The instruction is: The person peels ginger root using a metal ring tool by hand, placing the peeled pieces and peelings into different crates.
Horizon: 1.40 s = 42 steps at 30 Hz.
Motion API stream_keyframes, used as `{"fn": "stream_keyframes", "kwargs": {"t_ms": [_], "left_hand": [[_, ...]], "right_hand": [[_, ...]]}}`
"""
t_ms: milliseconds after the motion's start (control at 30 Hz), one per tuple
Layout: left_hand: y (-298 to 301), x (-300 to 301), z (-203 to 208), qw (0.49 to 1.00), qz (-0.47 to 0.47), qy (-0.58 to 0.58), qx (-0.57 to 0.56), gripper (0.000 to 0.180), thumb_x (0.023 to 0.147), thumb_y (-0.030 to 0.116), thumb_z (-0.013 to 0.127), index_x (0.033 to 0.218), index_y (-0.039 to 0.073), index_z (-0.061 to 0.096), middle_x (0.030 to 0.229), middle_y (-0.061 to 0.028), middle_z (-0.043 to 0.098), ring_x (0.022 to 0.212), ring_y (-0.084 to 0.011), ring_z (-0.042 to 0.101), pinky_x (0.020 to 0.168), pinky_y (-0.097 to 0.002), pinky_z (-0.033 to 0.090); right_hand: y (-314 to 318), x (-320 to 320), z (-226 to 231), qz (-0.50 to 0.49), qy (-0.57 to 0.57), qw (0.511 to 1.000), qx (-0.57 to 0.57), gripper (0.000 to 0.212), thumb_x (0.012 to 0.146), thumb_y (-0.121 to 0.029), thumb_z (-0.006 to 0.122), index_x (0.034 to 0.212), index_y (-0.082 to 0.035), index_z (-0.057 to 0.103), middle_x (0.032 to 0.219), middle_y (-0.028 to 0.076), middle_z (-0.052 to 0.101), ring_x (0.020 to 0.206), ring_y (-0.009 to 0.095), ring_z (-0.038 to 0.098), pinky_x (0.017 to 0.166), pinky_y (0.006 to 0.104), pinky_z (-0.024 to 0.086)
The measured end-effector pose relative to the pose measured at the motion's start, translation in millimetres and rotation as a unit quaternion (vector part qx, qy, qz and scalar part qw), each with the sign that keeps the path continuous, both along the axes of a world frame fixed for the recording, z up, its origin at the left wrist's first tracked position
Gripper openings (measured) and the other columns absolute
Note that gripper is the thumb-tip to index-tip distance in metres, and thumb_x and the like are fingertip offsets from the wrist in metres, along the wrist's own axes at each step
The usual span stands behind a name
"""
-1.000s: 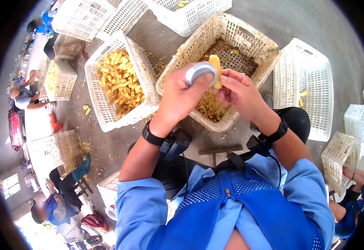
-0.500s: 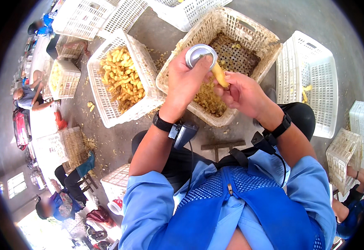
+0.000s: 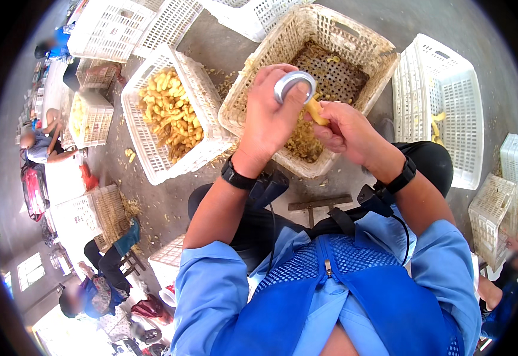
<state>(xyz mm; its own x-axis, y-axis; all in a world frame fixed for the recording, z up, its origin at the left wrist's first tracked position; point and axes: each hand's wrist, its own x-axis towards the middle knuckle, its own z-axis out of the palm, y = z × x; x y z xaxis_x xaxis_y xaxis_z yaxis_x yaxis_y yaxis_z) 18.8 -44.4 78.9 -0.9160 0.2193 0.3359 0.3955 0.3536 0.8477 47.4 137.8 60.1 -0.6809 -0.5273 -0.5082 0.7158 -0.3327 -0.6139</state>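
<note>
My left hand (image 3: 266,118) is closed around a round silver metal tool (image 3: 279,88) with a ring-shaped rim, the thumb pressed inside it. My right hand (image 3: 353,132) pinches a yellow finger-shaped vegetable (image 3: 317,113) by its near end. The vegetable's far end meets the tool's lower edge, where my left thumb partly hides it. Both hands are above a stained white crate (image 3: 235,107), which has yellow scraps (image 3: 305,141) heaped at its near side. A white crate (image 3: 208,89) on the left is filled with similar yellow vegetables (image 3: 170,110).
To the right stands a white crate (image 3: 466,113) with a few yellow pieces (image 3: 437,126) in it. More crates (image 3: 107,29) are at the far left. Scraps litter the floor around the crates. Other people sit at crates on the left and lower right. A small stool (image 3: 320,203) is between my legs.
My left hand and the tool have shifted slightly right, and the tool has turned. Less of the vegetable shows between my hands. My right hand has moved only a little.
</note>
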Motion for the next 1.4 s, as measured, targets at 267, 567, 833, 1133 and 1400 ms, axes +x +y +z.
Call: {"fn": "stream_keyframes", "kwargs": {"t_ms": [267,567,833,1133,1400], "left_hand": [[1.2,-11.6,-17.7,0.991,0.074,0.078,-0.082,0.015,0.087,0.015,0.068,0.09,0.001,0.067,0.098,-0.0147,0.067,0.092,-0.0313,0.063,0.082,-0.0395,0.051],[23.4,-0.2,-8.2,0.996,0.006,0.081,-0.022,0.012,0.087,0.014,0.067,0.088,0.002,0.069,0.095,-0.0148,0.067,0.087,-0.0292,0.064,0.077,-0.0385,0.052],[5.5,-21.4,-17.4,0.986,0.135,0.071,-0.067,0.013,0.085,0.015,0.068,0.087,0.002,0.069,0.093,-0.0148,0.067,0.084,-0.0332,0.065,0.075,-0.0407,0.053],[6.2,-31.7,-48.6,0.988,0.126,0.042,-0.084,0.012,0.086,0.013,0.068,0.086,0.002,0.068,0.083,-0.0118,0.066,0.071,-0.0275,0.064,0.069,-0.0379,0.052],[31.9,-6.1,-37.2,0.991,0.011,-0.096,0.089,0.023,0.095,0.022,0.068,0.105,0.001,0.066,0.084,-0.0019,0.065,0.074,-0.0072,0.055,0.064,-0.025,0.049]], "right_hand": [[5.9,2.2,-1.6,-0.003,0.009,0.999,0.049,0.02,0.089,-0.022,0.045,0.096,-0.006,0.056,0.058,-0.006,0.039,0.043,0.005,0.027,0.04,0.0238,0.02],[6.5,3.3,-7.2,-0.021,0.298,0.921,0.251,0.022,0.092,-0.021,0.046,0.087,-0.004,0.06,0.062,-0.004,0.045,0.051,0.007,0.038,0.047,0.0254,0.029],[7.8,7.0,-16.3,-0.068,0.206,0.948,0.233,0.019,0.093,-0.017,0.047,0.088,-0.004,0.06,0.07,-0.005,0.048,0.059,0.003,0.039,0.052,0.0219,0.03],[10.7,6.2,-7.9,-0.014,0.173,0.959,0.225,0.022,0.091,-0.02,0.047,0.084,-0.003,0.059,0.061,-0.004,0.045,0.051,0.006,0.037,0.047,0.0256,0.029],[19.2,3.4,-18.9,0.046,-0.09,0.992,-0.079,0.024,0.095,-0.029,0.046,0.097,-0.008,0.057,0.057,-0.005,0.041,0.041,0.008,0.031,0.039,0.0241,0.024]]}}
